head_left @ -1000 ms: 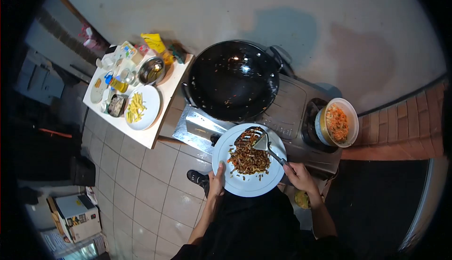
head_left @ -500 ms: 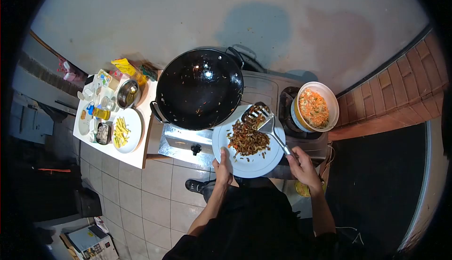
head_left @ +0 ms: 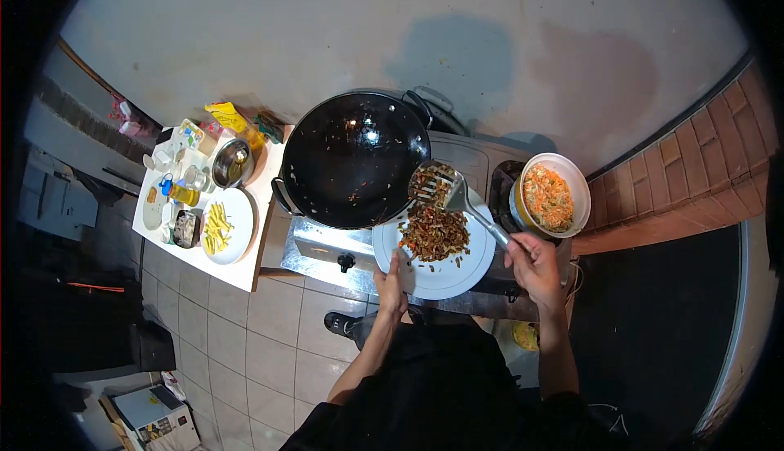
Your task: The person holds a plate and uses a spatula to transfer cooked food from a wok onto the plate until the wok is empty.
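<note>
A white plate carries a heap of brown cooked food in small chopped pieces with orange bits. My left hand grips the plate's near left edge, thumb on top of the rim. In my right hand is the handle of a metal slotted spatula. Its head, loaded with more of the brown food, lies over the plate's far edge, close to the wok. The large black wok stands just beyond and left of the plate, with only scattered scraps inside.
Right of the plate, a bowl of orange shredded food stands on a burner. On the left, a white table holds a plate of yellow strips, a metal bowl, an oil bottle and several containers. A stove knob faces me.
The spatula's head has shifted slightly left and away from me, toward the plate's far edge and the wok. More food shows on it now. My left hand still holds the plate.
</note>
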Motion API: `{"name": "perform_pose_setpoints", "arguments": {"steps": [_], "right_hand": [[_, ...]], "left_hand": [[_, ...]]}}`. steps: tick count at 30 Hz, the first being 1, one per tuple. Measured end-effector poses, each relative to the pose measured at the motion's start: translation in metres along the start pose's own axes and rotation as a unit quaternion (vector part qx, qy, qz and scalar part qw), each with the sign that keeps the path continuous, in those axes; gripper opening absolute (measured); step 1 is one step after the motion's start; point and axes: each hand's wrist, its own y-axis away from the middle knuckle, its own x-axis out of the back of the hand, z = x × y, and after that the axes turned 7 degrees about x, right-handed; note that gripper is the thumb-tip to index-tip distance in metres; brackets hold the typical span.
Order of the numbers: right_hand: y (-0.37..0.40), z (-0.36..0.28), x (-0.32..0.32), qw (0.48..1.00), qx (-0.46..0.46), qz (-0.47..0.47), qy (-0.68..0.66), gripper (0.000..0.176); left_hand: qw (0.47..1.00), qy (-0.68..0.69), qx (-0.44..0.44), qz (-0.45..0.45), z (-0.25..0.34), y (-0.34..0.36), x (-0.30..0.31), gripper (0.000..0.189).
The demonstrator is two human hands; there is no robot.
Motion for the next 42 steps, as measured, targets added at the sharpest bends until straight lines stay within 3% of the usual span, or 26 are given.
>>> {"name": "perform_pose_setpoints", "arguments": {"steps": [2, 6, 9, 11, 14, 15, 16, 17, 18, 22, 26, 28, 30, 32, 37, 41, 42], "right_hand": [[-0.013, -0.018, -0.004, 0.992, -0.042, 0.034, -0.113, 0.018], [-0.039, -0.027, -0.01, 0.99, 0.008, 0.052, -0.131, 0.02], [-0.059, -0.023, -0.016, 0.985, 0.016, 0.086, -0.151, 0.02], [-0.073, -0.023, -0.022, 0.976, 0.018, 0.113, -0.183, 0.021], [-0.092, -0.032, -0.038, 0.975, 0.058, 0.109, -0.184, 0.021], [-0.099, -0.038, -0.047, 0.977, 0.063, 0.117, -0.168, 0.021], [-0.108, -0.039, -0.056, 0.977, 0.063, 0.113, -0.169, 0.021], [-0.119, -0.037, -0.065, 0.978, 0.106, 0.095, -0.155, 0.021], [-0.13, -0.035, -0.073, 0.976, 0.148, 0.078, -0.141, 0.021], [-0.17, -0.043, -0.11, 0.972, 0.178, -0.081, -0.128, 0.019], [-0.193, -0.03, -0.14, 0.959, 0.21, -0.155, -0.111, 0.016], [-0.195, -0.03, -0.145, 0.948, 0.248, -0.197, -0.011, 0.013], [-0.194, -0.029, -0.143, 0.95, 0.229, -0.211, -0.007, 0.013], [-0.191, -0.027, -0.137, 0.92, 0.337, -0.199, 0.02, 0.015], [-0.153, -0.066, -0.081, 0.941, 0.248, -0.203, 0.109, 0.015], [-0.122, -0.087, -0.033, 0.952, 0.247, -0.157, 0.092, 0.017], [-0.11, -0.096, -0.021, 0.962, 0.212, -0.143, 0.096, 0.016]], "left_hand": [[0.999, 0.011, -0.004, -0.039, -0.001, 0.002, 0.002, 0.046], [0.999, 0.001, -0.002, -0.043, 0.004, 0.011, 0.004, 0.046], [0.998, -0.006, 0.039, -0.043, 0.014, 0.021, 0.002, 0.051], [0.992, -0.025, 0.121, -0.018, 0.035, 0.039, -0.014, 0.054], [0.987, -0.081, 0.137, -0.015, 0.037, 0.037, -0.011, 0.055], [0.987, -0.08, 0.135, -0.012, 0.025, 0.027, 0.0, 0.055], [0.99, -0.104, 0.074, -0.06, 0.004, 0.01, 0.018, 0.054], [0.986, -0.128, 0.012, -0.108, -0.007, 0.001, 0.028, 0.052], [0.986, -0.128, 0.01, -0.104, -0.005, 0.004, 0.025, 0.052], [0.992, -0.074, 0.042, -0.096, 0.007, 0.019, 0.015, 0.043], [0.99, -0.068, 0.093, -0.086, 0.007, 0.021, 0.022, 0.035], [0.99, -0.062, 0.097, -0.079, 0.008, 0.023, 0.021, 0.036], [0.991, -0.056, 0.103, -0.071, 0.008, 0.023, 0.023, 0.036], [0.987, -0.049, 0.124, -0.091, 0.005, 0.017, 0.028, 0.036], [0.983, -0.057, 0.134, -0.108, 0.009, 0.017, 0.026, 0.034], [0.982, -0.058, 0.144, -0.111, 0.007, 0.012, 0.032, 0.032], [0.98, -0.06, 0.148, -0.116, 0.01, 0.015, 0.03, 0.032]]}}
